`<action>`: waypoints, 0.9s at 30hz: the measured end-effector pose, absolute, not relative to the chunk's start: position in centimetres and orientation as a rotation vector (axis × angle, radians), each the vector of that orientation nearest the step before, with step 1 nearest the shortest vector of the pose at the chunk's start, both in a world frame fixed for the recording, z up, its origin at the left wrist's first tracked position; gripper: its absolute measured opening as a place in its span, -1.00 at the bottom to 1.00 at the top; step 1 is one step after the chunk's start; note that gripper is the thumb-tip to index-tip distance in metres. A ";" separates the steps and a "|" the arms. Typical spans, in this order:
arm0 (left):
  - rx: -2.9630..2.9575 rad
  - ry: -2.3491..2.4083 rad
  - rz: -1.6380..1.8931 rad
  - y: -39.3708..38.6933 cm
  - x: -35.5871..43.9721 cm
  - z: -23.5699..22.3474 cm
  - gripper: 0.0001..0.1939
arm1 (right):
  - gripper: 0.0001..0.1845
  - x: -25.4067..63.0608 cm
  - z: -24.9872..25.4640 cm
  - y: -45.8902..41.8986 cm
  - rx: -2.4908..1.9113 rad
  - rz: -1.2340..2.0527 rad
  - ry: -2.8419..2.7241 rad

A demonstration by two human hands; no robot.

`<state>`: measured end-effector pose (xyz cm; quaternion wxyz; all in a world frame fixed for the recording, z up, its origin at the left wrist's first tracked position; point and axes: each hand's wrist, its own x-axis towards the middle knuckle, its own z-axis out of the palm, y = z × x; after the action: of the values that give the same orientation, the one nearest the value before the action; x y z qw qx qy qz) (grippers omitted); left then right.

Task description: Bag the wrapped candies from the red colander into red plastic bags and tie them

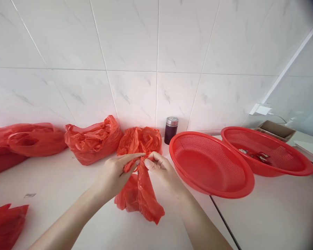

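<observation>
A red plastic bag (148,198) hangs bunched between my two hands in the middle of the view, its loose end spreading down towards me. My left hand (120,168) pinches the gathered plastic from the left, fingers pressed together. From the right, my right hand (160,166) grips the same gathered part between thumb and fingers. The fingertips of both hands nearly meet there. Crumpled red plastic (141,137) shows just behind the hands; whether it belongs to the same bag I cannot tell.
Several red plastic bags (94,139) lie along the wall and at the left. A dark silver-lidded bottle (171,130) stands behind. To the right are a red colander (206,166) and another red colander (289,156) with small packets inside, then a cardboard box (275,130).
</observation>
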<state>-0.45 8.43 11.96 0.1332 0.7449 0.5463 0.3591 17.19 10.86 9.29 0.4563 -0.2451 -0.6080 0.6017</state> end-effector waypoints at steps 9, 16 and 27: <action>1.081 1.851 1.470 4.8 -6.6 4.0 -0.52 | -0.58 16.2 3.1 15.7 -0.876 1.373 -1.084; 1.129 1.804 1.534 4.4 -4.3 2.3 -0.56 | -0.65 14.4 0.4 14.6 -0.976 1.120 -1.298; 1.378 1.839 1.448 11.2 -1.7 -1.6 -0.64 | -0.73 14.0 -3.9 15.4 -1.017 0.982 -1.596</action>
<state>-1.72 11.18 -1.61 0.2111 0.4959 0.6619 0.5210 14.04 15.42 -3.88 0.4836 -0.4175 -0.6552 0.4032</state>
